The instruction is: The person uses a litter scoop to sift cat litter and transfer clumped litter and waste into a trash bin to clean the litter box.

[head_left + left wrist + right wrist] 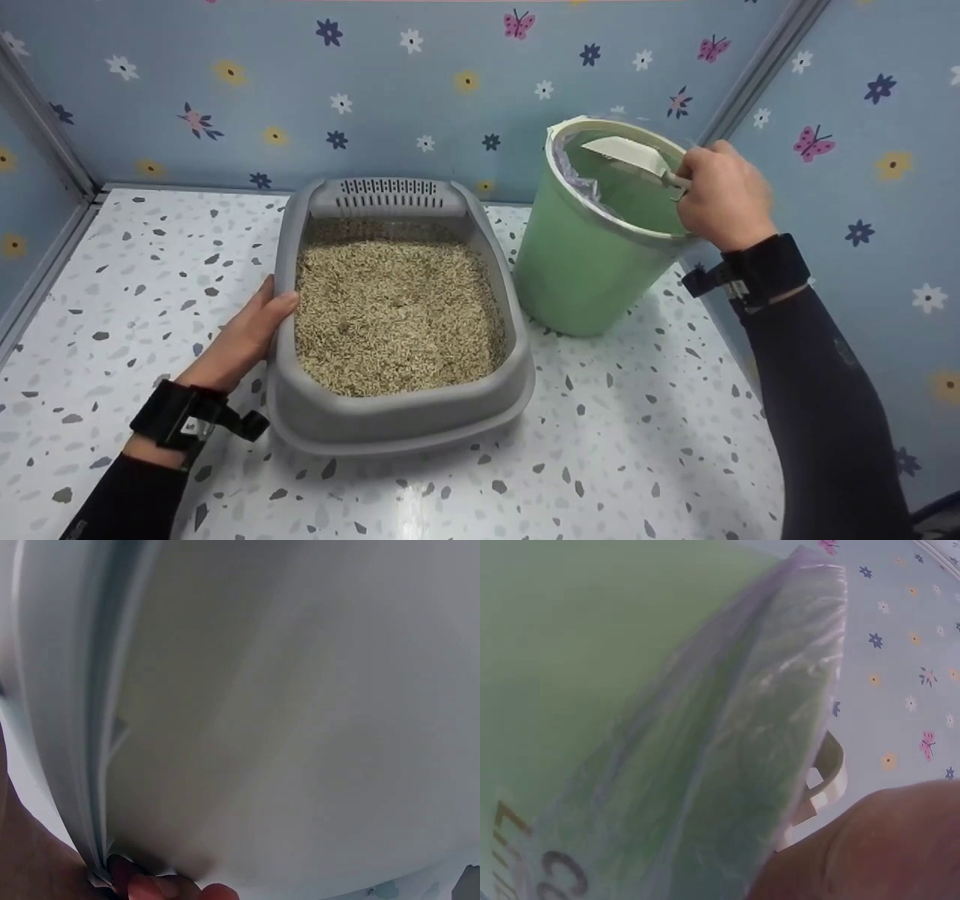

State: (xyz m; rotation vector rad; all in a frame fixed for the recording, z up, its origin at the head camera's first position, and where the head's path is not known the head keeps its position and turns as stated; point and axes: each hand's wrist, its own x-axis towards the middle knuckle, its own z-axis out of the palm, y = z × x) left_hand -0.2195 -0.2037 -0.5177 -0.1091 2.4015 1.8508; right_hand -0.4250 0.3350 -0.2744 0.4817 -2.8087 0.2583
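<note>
My left hand [247,330] grips the left rim of a grey litter box [405,420], thumb over the top. In the left wrist view its fingertips [161,889] curl beneath that rim, against the outer wall [300,727]. Tan pellet litter [397,315] fills the box. My right hand [724,195] holds a pale litter scoop [630,154] by its handle, the blade inside the mouth of a green bin [585,270]. A clear plastic liner [574,176] hangs in the bin; in the right wrist view the liner [765,712] covers much of the picture beside my hand [900,840].
The box and bin stand on a white speckled surface [645,420], the bin close to the box's right side. A blue flowered panel [420,90] rises behind them, with side panels [892,225] at left and right.
</note>
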